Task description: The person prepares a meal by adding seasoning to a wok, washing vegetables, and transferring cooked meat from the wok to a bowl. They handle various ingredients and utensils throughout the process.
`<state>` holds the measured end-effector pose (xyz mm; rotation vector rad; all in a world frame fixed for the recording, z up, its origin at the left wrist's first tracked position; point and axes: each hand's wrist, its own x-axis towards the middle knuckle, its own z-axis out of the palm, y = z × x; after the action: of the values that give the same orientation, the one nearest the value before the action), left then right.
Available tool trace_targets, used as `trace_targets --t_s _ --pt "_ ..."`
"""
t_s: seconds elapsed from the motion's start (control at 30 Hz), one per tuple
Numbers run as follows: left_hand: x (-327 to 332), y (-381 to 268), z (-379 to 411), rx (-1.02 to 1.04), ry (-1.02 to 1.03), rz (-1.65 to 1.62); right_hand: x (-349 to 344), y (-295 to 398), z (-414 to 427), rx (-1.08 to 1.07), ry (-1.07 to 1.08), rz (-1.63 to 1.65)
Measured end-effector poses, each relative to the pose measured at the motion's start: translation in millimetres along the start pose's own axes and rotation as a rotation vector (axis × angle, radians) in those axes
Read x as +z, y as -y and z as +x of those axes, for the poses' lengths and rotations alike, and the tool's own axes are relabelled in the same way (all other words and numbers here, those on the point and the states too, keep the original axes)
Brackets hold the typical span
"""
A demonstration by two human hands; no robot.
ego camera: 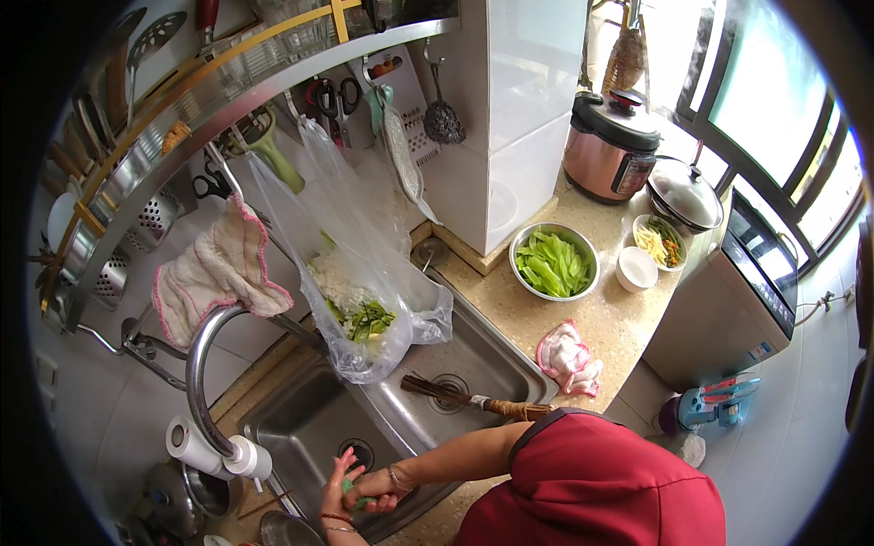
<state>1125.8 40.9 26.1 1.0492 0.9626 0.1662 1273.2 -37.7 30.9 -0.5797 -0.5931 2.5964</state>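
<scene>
Both of my hands meet over the near end of the left basin of a stainless steel double sink (pixel 290 409). My right hand (pixel 377 483) is closed around a green scrubbing pad or cloth (pixel 362 504), partly hidden by the fingers, and presses it against the other palm. My left hand (pixel 333 490) has its fingers extended and apart, with a red cord and a bangle at the wrist. Below them lies the basin's drain (pixel 356 453). A curved faucet (pixel 199 362) with a white filter (pixel 247 458) stands to the left.
A clear plastic bag (pixel 369 365) of food scraps hangs over the sink divider. A bamboo brush (pixel 478 401) lies across the right basin. The counter holds a bowl of sliced green vegetable (pixel 554 263), a pink-edged cloth (pixel 568 362) and a pressure cooker (pixel 608 153). Utensils hang overhead.
</scene>
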Motion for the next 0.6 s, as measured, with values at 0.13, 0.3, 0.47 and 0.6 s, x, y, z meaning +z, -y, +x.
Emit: trace_targets --t_s 0.13,0.3,0.47,0.6 --pt "10.4 -23.1 -29.9 0.468 0.302 -0.322 26.0 4.7 -4.7 -0.230 0.246 0.440" --pt "43.5 -19.2 -54.0 1.000 0.393 -0.555 62.8 31.6 -10.8 -0.359 0.430 0.550" --pt "29.8 -8.3 -52.1 0.629 -0.132 -0.734 53.4 25.8 -9.0 -0.169 -0.003 0.108" --pt "14.8 21.4 -15.6 0.366 -0.577 -0.631 17.1 19.8 16.8 0.104 -0.395 -0.906"
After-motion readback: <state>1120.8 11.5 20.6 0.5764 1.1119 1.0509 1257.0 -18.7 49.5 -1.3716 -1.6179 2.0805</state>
